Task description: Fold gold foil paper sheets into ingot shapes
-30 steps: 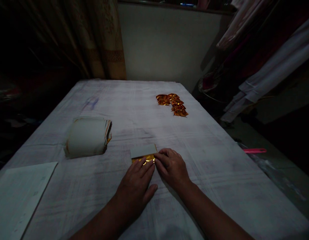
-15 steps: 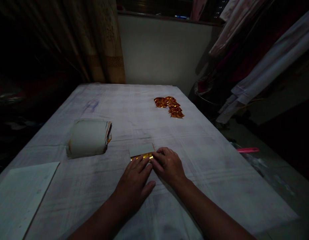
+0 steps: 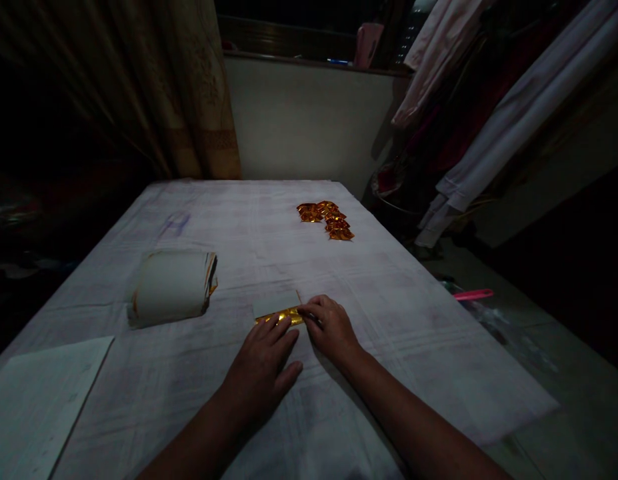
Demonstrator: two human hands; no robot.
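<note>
A small sheet of gold foil paper [image 3: 277, 304] lies on the table, grey side up, with a shiny gold strip turned over along its near edge. My left hand [image 3: 261, 360] rests with its fingers stretched out on the near edge of this strip, thumb apart. At the strip's right end, the curled thumb and fingers of my right hand [image 3: 331, 325] pinch the paper; the fingertips are partly hidden. Farther back on the right sit several folded orange-gold foil pieces [image 3: 330, 219], overlapping in a bent row.
Left of my hands is a curved stack of grey paper sheets [image 3: 171, 287]. A white sheet [image 3: 43, 400] lies at the near left of the cloth-covered table [image 3: 229, 413]. Clothes [image 3: 489, 153] hang on the right, above a pink-handled thing [image 3: 473, 294] on the floor.
The camera view has tilted up and shifted slightly, so more of the window ledge shows. My right hand has slid a little along the gold strip, and more of it shows between my hands.
</note>
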